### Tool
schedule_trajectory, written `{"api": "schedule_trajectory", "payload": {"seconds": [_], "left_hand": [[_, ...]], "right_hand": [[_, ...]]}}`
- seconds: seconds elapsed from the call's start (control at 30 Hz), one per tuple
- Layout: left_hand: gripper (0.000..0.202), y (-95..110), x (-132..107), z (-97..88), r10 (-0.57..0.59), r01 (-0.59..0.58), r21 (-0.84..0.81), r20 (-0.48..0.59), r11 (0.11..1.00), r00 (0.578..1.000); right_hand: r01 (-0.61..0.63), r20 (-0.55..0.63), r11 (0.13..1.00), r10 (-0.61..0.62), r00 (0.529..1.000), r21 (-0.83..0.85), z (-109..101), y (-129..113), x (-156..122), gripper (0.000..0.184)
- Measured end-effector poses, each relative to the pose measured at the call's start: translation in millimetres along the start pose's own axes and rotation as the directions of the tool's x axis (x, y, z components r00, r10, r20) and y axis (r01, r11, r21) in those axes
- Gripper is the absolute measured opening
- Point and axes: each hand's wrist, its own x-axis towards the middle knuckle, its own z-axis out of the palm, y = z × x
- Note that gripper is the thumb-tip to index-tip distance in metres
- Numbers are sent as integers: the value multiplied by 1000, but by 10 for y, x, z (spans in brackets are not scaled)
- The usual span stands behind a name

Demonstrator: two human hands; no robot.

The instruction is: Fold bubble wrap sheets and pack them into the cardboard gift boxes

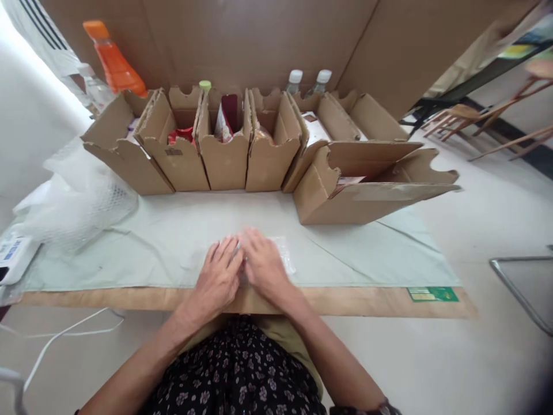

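Both of my hands meet at the table's front edge, over a thin sheet of clear plastic wrap (283,253). My left hand (219,272) has its fingers bent over the wrap, back of the hand up. Beside it, my right hand (264,262) is closed on the same wrap, its fingertips smeared by motion and touching the left fingers. Part of the wrap sticks out to the right of my right hand. Whatever lies under my palms is hidden.
Several upright cardboard boxes (227,164) line the table's back, with small packages inside. Another cardboard box (367,199) lies angled at right. Bubble wrap (86,202) is heaped at left, near a white device (17,256). Bottles, including an orange one (116,63), stand behind.
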Motion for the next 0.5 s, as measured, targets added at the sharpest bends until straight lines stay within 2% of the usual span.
{"api": "schedule_trajectory", "payload": {"seconds": [0.07, 0.17, 0.27, 0.37, 0.43, 0.5], "left_hand": [[51, -8, -73, 143, 35, -42, 58, 121, 997, 992], [57, -156, -177, 239, 44, -64, 111, 178, 992, 983], [58, -288, -235, 201, 44, -65, 108, 189, 992, 981], [57, -293, -236, 107, 27, -44, 72, 212, 996, 977], [55, -225, -199, 37, 4, -16, 60, 189, 998, 982], [53, -119, -131, -11, -3, -5, 49, 149, 999, 989]], "right_hand": [[61, 86, 998, -59, 995, -22, 135, -75, 19, 56], [25, 72, 997, -20, 997, -74, 188, 76, -175, 60], [-61, 27, 991, 64, 998, -120, 87, 331, -518, 64], [-163, -39, 978, 159, 987, -130, -57, 492, -777, 58], [-244, -121, 962, 230, 966, -121, -129, 486, -802, 55], [-264, -184, 959, 243, 952, -101, -154, 374, -682, 52]]}}
